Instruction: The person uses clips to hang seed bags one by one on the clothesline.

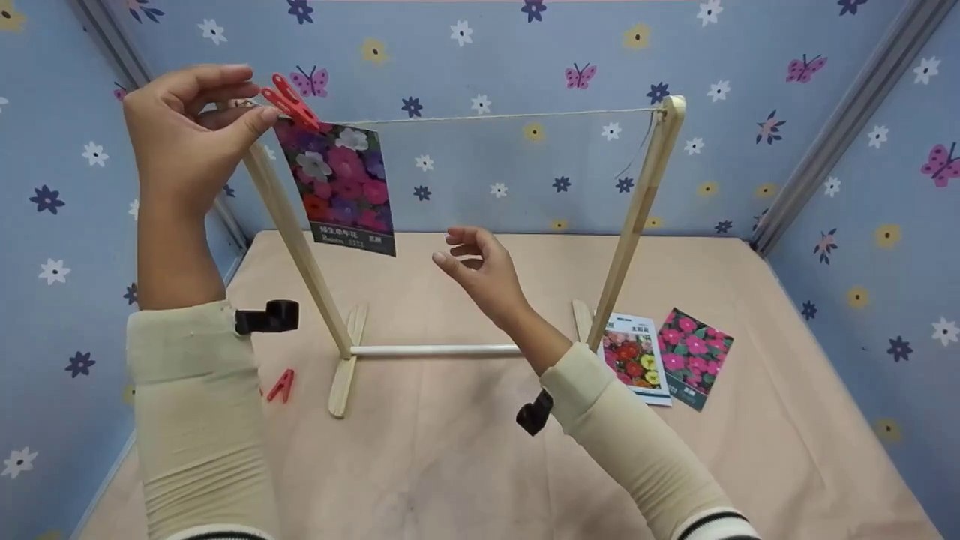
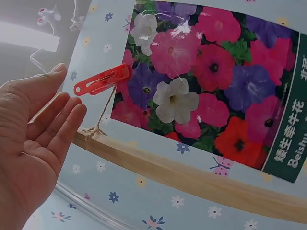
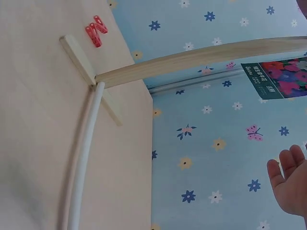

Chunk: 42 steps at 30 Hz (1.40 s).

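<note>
A seed packet (image 1: 341, 187) with pink, white and purple flowers hangs from a thin string (image 1: 487, 117), pinned near its top by a red clothespin (image 1: 292, 103). My left hand (image 1: 184, 124) is just left of the clothespin. In the left wrist view, that hand (image 2: 41, 124) has loosely extended fingers, with a small gap to the clothespin (image 2: 103, 81). To the right of the packet and lower, my right hand (image 1: 487, 274) is in the air with relaxed fingers and nothing in them. The right wrist view shows only part of this hand (image 3: 290, 184).
Two wooden posts (image 1: 636, 217) hold the string, joined low down by a white rod (image 1: 435, 350). At the right lie a white seed packet (image 1: 634, 360) and a pink-flowered one (image 1: 696, 356). Red clothespins (image 3: 96, 31) lie on the table by the left foot (image 1: 342, 386).
</note>
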Each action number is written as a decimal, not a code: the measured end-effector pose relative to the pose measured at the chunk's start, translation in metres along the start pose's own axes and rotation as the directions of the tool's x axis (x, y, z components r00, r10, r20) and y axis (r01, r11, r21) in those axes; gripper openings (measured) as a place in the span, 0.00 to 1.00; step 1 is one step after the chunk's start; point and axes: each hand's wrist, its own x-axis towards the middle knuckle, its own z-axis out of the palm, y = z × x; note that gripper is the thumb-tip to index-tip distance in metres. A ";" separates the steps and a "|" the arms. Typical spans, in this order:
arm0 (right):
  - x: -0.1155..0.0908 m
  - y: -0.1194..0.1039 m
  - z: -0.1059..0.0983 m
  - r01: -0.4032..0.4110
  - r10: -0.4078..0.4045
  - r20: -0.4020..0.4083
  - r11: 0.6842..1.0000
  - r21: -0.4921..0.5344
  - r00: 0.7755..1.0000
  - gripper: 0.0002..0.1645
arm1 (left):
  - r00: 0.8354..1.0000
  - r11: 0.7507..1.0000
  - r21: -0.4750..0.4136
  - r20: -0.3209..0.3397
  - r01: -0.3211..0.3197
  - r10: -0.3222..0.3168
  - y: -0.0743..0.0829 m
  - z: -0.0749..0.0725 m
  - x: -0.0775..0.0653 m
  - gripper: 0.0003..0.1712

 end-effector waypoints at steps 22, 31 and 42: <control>-0.063 0.033 -0.059 0.051 -0.053 -0.043 0.997 -0.052 0.998 0.19 | 0.993 0.993 -0.024 0.022 -0.119 0.119 -0.055 0.002 -0.070 0.14; -0.075 0.030 -0.078 0.114 -0.117 -0.050 0.992 -0.055 0.992 0.18 | 0.989 0.990 -0.073 0.076 -0.124 0.130 -0.082 0.003 -0.100 0.13; -0.094 0.030 -0.093 0.127 -0.134 -0.063 0.986 -0.108 0.989 0.20 | 0.992 0.993 -0.101 0.109 -0.058 0.069 -0.109 0.007 -0.138 0.14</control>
